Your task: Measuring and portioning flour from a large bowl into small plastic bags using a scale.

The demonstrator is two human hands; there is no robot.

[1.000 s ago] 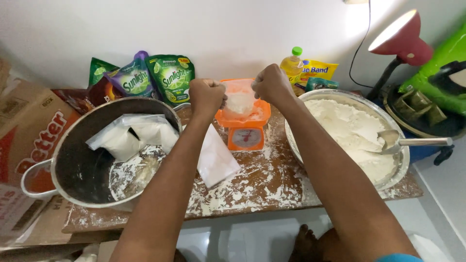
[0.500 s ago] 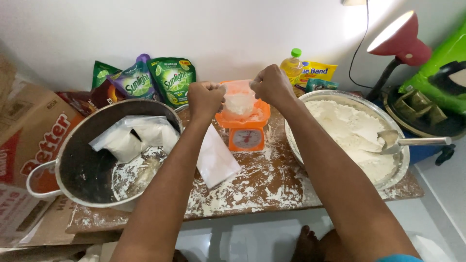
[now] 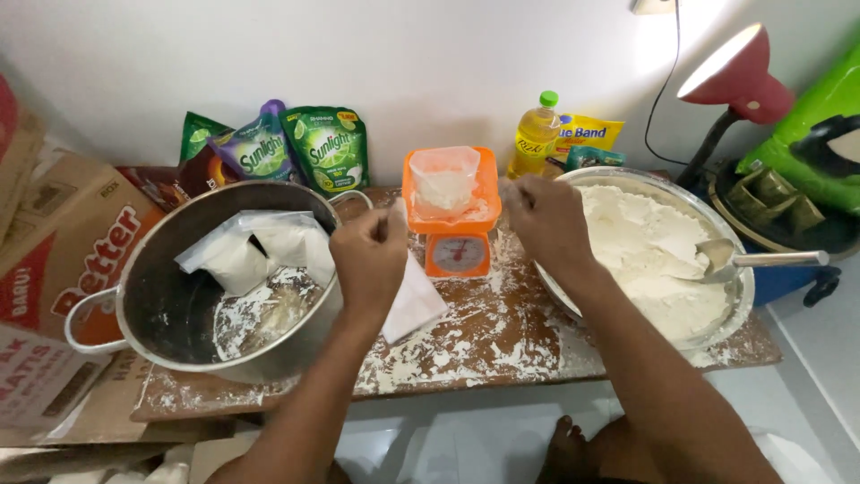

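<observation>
An orange kitchen scale (image 3: 455,253) stands at the middle of the floury wooden board (image 3: 502,336). On its tray sits an open clear bag partly filled with flour (image 3: 444,184). My left hand (image 3: 369,260) is a closed fist just left of the scale and pinches the top corner of a flat, empty white plastic bag (image 3: 414,303) that lies on the board under it. My right hand (image 3: 546,220) hovers right of the scale by the bowl's rim. Its fingers are curled and I see nothing in them.
A big metal pot (image 3: 179,305) at the left holds filled flour bags (image 3: 237,255). At the right a wide metal bowl of flour (image 3: 645,260) has a metal scoop (image 3: 743,260) in it. Green pouches (image 3: 327,148), an oil bottle (image 3: 535,134), a red lamp (image 3: 735,76) and cardboard boxes (image 3: 54,242) stand around.
Both hands have drawn back from the bag on the scale, toward me and slightly apart. The bag now stands on the tray by itself.
</observation>
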